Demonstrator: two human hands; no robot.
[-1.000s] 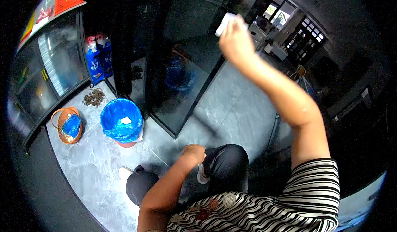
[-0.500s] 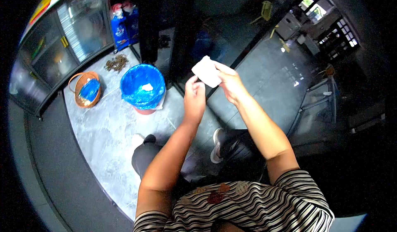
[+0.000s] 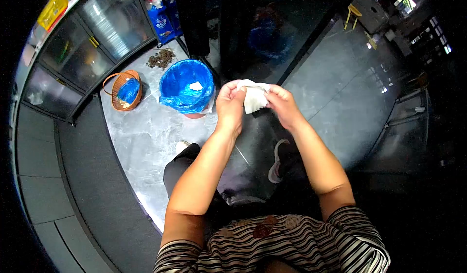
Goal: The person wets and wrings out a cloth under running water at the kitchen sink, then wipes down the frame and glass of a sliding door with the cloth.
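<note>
A white tissue (image 3: 255, 99) is stretched between both hands in front of me, its lower part hanging loose. My left hand (image 3: 230, 105) pinches its left end, thumb on top. At the other end, the fingers of my right hand (image 3: 284, 106) are closed on it. Just left of my hands stands a bin lined with a blue plastic bag (image 3: 181, 103). Inside that bag lies a small white crumpled piece (image 3: 196, 86).
A wicker basket (image 3: 115, 89) with a blue plastic bag in it sits left of the bin. Dark brown debris (image 3: 161, 58) lies on the floor near a glass-door cabinet (image 3: 104, 35). Blue printed packs (image 3: 163, 22) stand behind. Dark glass panels (image 3: 272, 35) rise ahead.
My left hand has come up and taken hold of the tissue, which earlier only the right hand held. The tissue is now lower and hangs between both hands. The view has shifted.
</note>
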